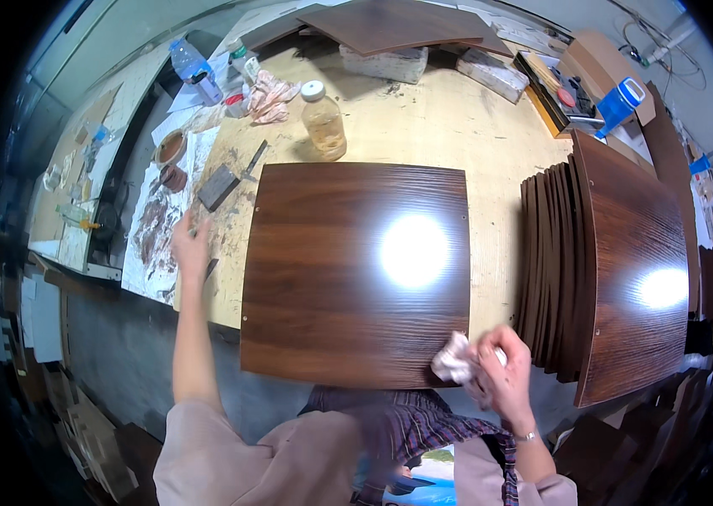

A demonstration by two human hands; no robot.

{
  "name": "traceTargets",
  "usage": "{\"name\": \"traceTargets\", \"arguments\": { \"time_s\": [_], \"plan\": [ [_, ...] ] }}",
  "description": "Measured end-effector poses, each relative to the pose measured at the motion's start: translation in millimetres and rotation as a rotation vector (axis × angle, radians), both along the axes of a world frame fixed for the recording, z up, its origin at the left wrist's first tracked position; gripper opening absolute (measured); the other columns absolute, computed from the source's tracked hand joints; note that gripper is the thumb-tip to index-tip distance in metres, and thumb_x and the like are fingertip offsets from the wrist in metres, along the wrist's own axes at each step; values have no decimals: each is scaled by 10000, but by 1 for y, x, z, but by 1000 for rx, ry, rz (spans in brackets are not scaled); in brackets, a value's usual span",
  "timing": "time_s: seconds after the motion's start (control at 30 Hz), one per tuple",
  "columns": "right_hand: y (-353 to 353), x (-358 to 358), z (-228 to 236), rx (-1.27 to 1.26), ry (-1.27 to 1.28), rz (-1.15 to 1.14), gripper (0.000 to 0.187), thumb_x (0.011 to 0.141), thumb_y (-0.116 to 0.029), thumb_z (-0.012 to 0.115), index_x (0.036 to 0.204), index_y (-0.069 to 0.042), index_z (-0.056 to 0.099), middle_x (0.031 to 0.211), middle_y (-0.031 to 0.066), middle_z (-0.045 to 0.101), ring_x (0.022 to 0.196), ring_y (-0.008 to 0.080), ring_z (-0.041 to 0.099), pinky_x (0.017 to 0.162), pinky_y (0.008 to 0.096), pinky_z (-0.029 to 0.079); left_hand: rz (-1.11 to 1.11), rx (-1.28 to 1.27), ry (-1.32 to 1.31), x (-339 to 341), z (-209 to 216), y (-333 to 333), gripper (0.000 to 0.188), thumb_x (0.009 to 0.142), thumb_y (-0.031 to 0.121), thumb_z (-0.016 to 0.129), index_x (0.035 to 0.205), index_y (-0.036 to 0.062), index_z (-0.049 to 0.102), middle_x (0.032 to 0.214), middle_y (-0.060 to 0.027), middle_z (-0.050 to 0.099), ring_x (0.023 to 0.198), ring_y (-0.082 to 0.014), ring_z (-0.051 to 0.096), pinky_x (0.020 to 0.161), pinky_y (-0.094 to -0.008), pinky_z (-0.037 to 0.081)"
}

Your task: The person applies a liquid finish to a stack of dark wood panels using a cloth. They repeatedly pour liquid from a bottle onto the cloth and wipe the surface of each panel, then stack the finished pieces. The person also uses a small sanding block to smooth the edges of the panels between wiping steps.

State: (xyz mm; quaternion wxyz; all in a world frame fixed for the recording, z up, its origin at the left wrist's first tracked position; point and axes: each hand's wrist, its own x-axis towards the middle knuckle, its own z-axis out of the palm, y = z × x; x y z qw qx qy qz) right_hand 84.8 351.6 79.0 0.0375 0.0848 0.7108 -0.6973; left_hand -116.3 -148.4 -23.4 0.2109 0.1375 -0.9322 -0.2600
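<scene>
A dark brown wood-grain panel (331, 270) lies flat in front of me on the table, with a bright glare on its right half. My right hand (504, 371) is closed on a crumpled pale cloth (456, 361), which touches the panel's near right corner. Over at the left, my left hand (190, 249) is above the edge of a white sheet (141, 266) smeared with brown. Its fingers are drawn together, and what they hold is too small to make out. Just beyond that hand lies a dark rectangular block (218, 187), with a thin flat tool (255, 158) beside it.
Stacked brown panels (550, 270) stand on edge at the right, a larger panel (635, 270) leaning against them. A bottle of yellowish liquid (324, 122) stands behind the flat panel. Farther back are a pink rag (272, 95), a clear bottle (192, 63), raised panels (399, 24) and a tool box (555, 97).
</scene>
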Motion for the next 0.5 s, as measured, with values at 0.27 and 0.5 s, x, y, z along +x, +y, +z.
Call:
{"name": "traceTargets", "arguments": {
  "time_s": [0.27,0.5],
  "plan": [
    [-35,-130,-60,901,136,-72,713,955,-367,608,1469,63,364,1533,303,333,1435,430,316,1182,478,289,-1244,-232,-57,113,52,253,579,812,400,751,1307,149,589,1438,-116,513,1295,-306,519,1083,-566,398],
    [-42,-141,-82,1081,-93,-61,813,967,-407,560,1518,87,224,1280,301,523,958,398,662,831,454,551,-561,47,-13,-72,-1,94,340,913,4,569,1232,59,676,1353,-151,626,1222,-299,615,1030,-366,489]
  ]
}}
